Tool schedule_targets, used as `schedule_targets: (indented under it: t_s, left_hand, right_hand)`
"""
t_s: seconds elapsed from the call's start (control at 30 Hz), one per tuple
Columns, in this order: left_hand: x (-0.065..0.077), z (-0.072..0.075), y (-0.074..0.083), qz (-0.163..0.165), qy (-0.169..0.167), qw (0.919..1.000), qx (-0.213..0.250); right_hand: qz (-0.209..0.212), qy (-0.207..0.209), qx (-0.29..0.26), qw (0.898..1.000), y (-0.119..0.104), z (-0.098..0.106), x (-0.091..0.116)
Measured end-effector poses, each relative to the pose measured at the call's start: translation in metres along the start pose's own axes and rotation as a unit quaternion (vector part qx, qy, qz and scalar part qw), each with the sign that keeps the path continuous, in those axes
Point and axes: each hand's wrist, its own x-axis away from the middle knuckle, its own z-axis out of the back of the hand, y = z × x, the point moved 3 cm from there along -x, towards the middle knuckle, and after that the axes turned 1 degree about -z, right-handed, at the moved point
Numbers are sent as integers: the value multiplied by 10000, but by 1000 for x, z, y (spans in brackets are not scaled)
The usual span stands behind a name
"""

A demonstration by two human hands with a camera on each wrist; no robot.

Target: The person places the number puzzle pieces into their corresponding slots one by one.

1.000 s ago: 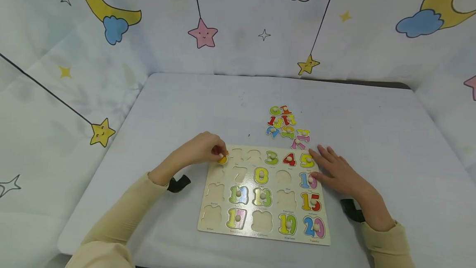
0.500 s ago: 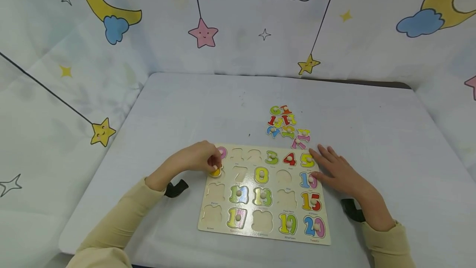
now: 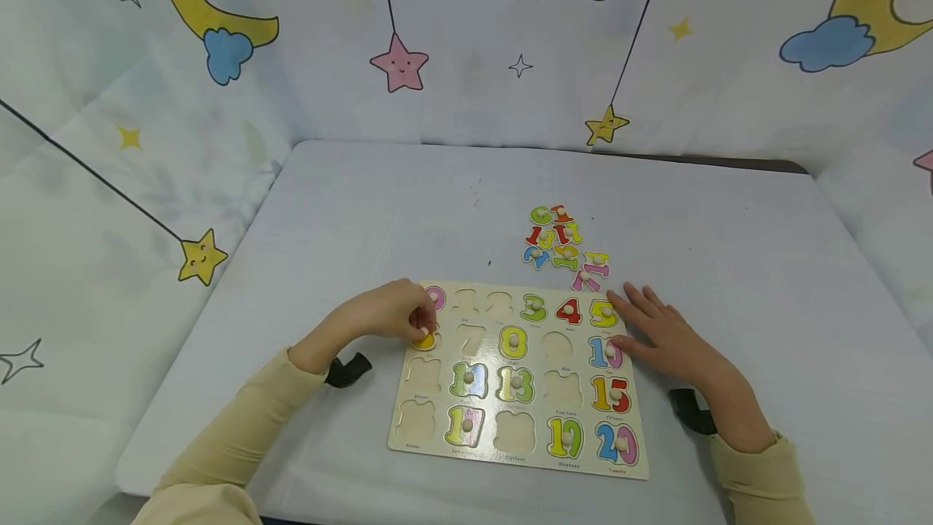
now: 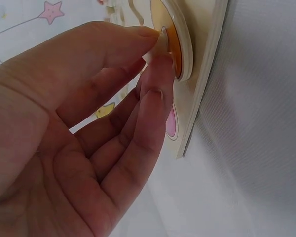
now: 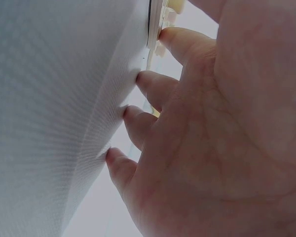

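Note:
My left hand (image 3: pixel 394 314) pinches the small knob of an orange-yellow number puzzle piece (image 4: pixel 175 42) between thumb and fingertips. The piece lies over the first slot of the second row on the wooden number board (image 3: pixel 437 452), and its edge stands above the board in the left wrist view. Just above it, a pink zero piece (image 3: pixel 436 296) sits in the top left slot. At the board's right edge my right hand (image 3: pixel 666 343) lies with fingers spread. Its index fingertip meets the board's edge and the other fingertips (image 5: pixel 130 111) touch the tablecloth.
Behind the board's upper right side lies a cluster of loose number pieces, including a green one (image 3: pixel 541 215) and a pink one (image 3: pixel 586 281). Several slots, such as the bottom one (image 3: pixel 514 433), are bare; others hold numbers. A white cloth (image 3: pixel 364 209) covers the table.
My left hand has moved from the board's top left corner down toward the second row with the orange-yellow puzzle piece, uncovering the pink zero. My right hand has stayed in place.

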Motion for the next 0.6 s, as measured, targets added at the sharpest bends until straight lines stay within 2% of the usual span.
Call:
schedule_targets:
  t_s: [0.6]
  left_hand:
    - [-2, -4, -3, 165, 65, 9998, -33]
  right_hand:
    - [22, 46, -37, 10000, 2, -1, 1]
